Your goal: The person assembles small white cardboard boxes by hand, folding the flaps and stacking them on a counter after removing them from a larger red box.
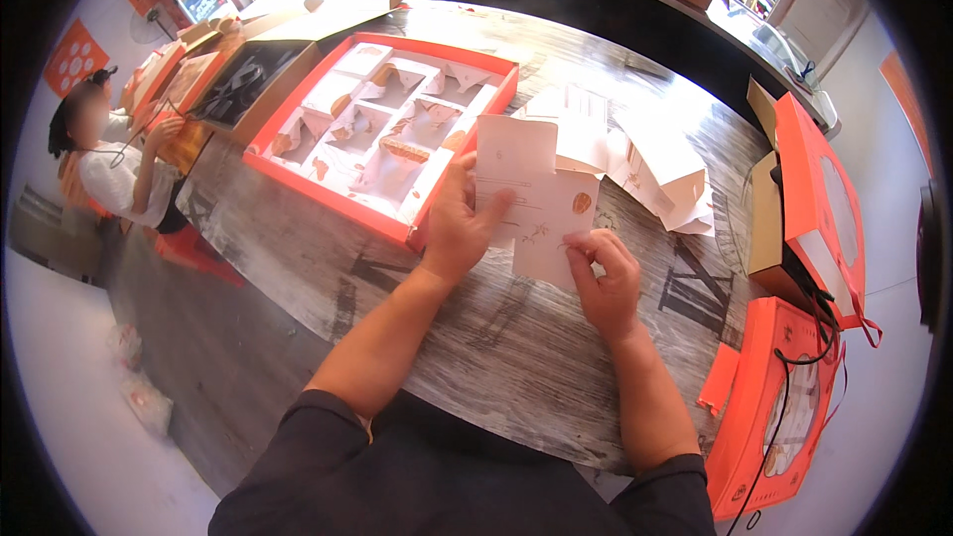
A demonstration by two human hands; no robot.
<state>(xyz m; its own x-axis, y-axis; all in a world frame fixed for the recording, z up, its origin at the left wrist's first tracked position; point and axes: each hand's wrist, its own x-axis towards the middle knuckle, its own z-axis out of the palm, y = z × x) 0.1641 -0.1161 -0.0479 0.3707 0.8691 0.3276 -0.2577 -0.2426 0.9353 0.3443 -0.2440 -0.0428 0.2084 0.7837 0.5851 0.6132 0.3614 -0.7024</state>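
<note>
A flat white card box blank (541, 203) with brown printed patterns is held up between my two hands over the table. My left hand (462, 223) grips its left side, thumb lying across the front. At the lower right edge, my right hand (608, 278) pinches the card between thumb and curled fingers. Just beyond my left hand lies a red-rimmed open box (333, 201), its inside divided by white folded card inserts (382, 124) into several compartments. More white card pieces (670, 174) lie in a loose pile beyond my right hand.
Red gift boxes with ribbon handles (819, 203) stand at the table's right edge, with another red box (740, 457) and a dark cord (784, 407) nearer me. An open brown carton (273, 94) sits at far left. A person (124, 169) stands beyond the left edge.
</note>
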